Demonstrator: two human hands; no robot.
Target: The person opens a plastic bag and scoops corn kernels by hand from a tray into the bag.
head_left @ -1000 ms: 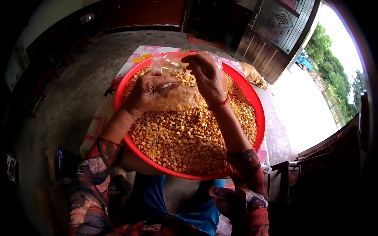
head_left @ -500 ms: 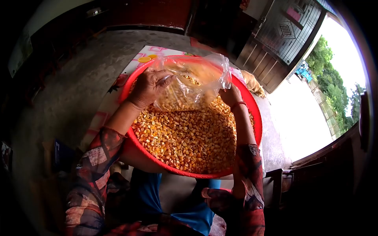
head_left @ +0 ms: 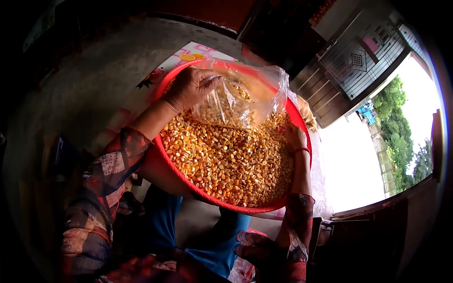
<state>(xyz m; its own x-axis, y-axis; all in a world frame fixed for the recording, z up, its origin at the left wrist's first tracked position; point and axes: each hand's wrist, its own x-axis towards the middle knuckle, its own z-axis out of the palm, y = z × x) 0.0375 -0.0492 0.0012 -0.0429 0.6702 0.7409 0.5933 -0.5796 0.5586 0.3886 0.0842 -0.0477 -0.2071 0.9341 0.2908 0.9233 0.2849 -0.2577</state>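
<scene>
A wide red basin (head_left: 226, 206) holds a broad bed of loose yellow-orange corn kernels (head_left: 222, 160). Over its far half a clear plastic bag (head_left: 238, 101) lies spread and crinkled, with kernels showing through it. My left hand (head_left: 192, 88) is closed, pinching the near left edge of the bag between thumb and fingers. At the basin's right side my right hand (head_left: 296, 137), with a red bracelet at the wrist, reaches down to the kernels, apart from the bag. Its fingertips are partly hidden, so their grip does not show.
Beneath the basin is a table with a patterned cover (head_left: 188, 49). A tan animal (head_left: 306, 113) lies on the floor beyond the right rim. An open door (head_left: 358, 56) leads to bright ground outside. My knees in blue trousers (head_left: 214, 245) are below the basin.
My right hand has let go of the bag's right edge and moved down to the kernels by the right rim. My left hand still pinches the bag. The view has tilted.
</scene>
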